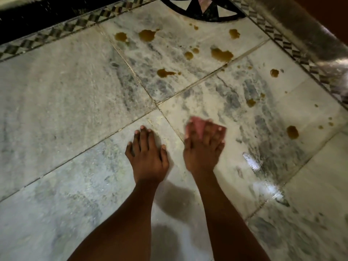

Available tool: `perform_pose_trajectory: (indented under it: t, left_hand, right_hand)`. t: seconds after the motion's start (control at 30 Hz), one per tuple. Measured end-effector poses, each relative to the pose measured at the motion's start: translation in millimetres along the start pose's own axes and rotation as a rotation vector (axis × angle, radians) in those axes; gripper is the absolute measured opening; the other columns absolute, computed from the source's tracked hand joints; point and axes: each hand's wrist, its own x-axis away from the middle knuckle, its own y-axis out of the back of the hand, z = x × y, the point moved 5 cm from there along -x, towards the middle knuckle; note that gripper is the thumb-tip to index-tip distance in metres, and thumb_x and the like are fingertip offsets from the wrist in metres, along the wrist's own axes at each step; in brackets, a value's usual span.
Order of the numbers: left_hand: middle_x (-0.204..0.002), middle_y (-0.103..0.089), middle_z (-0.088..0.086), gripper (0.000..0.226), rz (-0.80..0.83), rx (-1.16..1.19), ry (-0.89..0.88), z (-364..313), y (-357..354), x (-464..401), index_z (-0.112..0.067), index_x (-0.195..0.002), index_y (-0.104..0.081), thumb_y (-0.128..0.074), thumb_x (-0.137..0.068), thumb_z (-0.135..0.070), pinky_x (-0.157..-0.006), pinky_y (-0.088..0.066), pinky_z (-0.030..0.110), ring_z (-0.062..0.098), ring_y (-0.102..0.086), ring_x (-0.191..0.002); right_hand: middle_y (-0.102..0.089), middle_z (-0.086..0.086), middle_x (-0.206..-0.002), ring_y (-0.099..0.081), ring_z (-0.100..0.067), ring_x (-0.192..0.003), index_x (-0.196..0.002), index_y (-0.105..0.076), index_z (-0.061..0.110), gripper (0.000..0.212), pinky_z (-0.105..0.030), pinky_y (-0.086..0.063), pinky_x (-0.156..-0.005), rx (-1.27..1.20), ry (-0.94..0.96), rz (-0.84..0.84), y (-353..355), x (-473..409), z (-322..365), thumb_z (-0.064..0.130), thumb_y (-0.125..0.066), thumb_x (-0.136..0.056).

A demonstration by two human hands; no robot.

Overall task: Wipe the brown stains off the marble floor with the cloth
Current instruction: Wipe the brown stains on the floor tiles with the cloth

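One pink cloth [197, 126] lies flat on the marble floor [56, 91] under the right hand [203, 146], just right of where four slabs meet. Only a small patch of it shows between and past the fingers, and it is blurred, so its full shape cannot be made out. The right hand presses it down with fingers spread wide rather than closing a grip around it. The left hand [147, 151], one of two bare hands in view, rests palm-down on the bare floor just beside it, fingers splayed, holding nothing.

About ten larger brown stains [221, 54] dot the slabs beyond and to the right of the cloth, all apart from it, with many small specks among them too fine to count. One stain [292, 132] sits to the right of the cloth. A checkered border strip [79, 25] runs along the far edge, and a dark inlaid pattern [203, 8] is cut off at the top.
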Motion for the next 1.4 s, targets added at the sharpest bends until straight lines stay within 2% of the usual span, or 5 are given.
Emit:
perform_pose_trajectory:
  t: [0.47, 0.67, 0.9, 1.1, 1.4]
  left_hand:
    - [-0.173, -0.03, 0.014, 0.068, 0.039, -0.011, -0.009, -0.5, -3.3, 0.5, -0.01, -0.161, -0.037, -0.039, -0.105, -0.048, -0.124, -0.024, 0.059, 0.034, -0.027, -0.16]
    - [-0.17, -0.037, 0.015, 0.068, 0.015, 0.027, -0.015, -0.5, 8.4, 4.4, -0.009, -0.159, -0.043, -0.043, -0.102, -0.048, -0.122, -0.027, 0.058, 0.035, -0.034, -0.157]
    - [-0.163, -0.044, 0.016, 0.059, -0.068, 0.069, -0.145, 14.3, 18.9, -34.7, -0.009, -0.146, -0.053, -0.052, -0.095, -0.037, -0.11, -0.04, 0.054, 0.042, -0.049, -0.14]
    - [-0.172, -0.032, 0.016, 0.066, -0.098, 0.026, -0.097, 67.6, 7.4, -96.1, -0.01, -0.16, -0.037, -0.043, -0.102, -0.04, -0.12, -0.033, 0.059, 0.041, -0.033, -0.155]
    - [-0.168, -0.037, 0.018, 0.062, -0.036, 0.055, -0.009, 73.0, 1.7, -106.0, -0.01, -0.154, -0.044, -0.041, -0.102, -0.043, -0.117, -0.031, 0.055, 0.037, -0.034, -0.155]
  right_hand:
    - [0.021, -0.015, -0.175, 0.023, -0.048, -0.158, -0.136, 0.053, 0.04, 0.091, -0.067, 0.0, -0.129, -0.123, -0.209, 0.053, 20.1, -11.1, -4.8, 0.06, -0.031, -0.109]
    - [0.007, 0.001, -0.18, 0.016, -0.035, -0.163, -0.161, -0.002, 0.061, 0.065, -0.062, -0.012, -0.127, 0.012, 0.181, 0.133, 6.8, 97.5, -50.4, 0.065, -0.025, -0.101]
    - [0.042, -0.011, -0.167, 0.044, -0.041, -0.149, -0.12, 0.063, 0.048, 0.091, -0.066, 0.012, -0.127, -0.184, -0.275, 0.184, 21.8, -1.2, -24.9, 0.065, -0.026, -0.107]
    - [0.027, 0.002, -0.175, 0.033, -0.038, -0.157, -0.159, 0.011, 0.062, 0.063, -0.066, 0.006, -0.125, 0.045, 0.288, 0.203, -5.0, 45.5, -4.7, 0.07, -0.016, -0.103]
    - [0.027, -0.013, -0.174, 0.031, -0.052, -0.154, -0.165, 0.013, 0.046, 0.075, -0.073, 0.003, -0.125, -0.074, -0.345, 0.053, 9.8, -37.1, -20.8, 0.068, -0.027, -0.105]
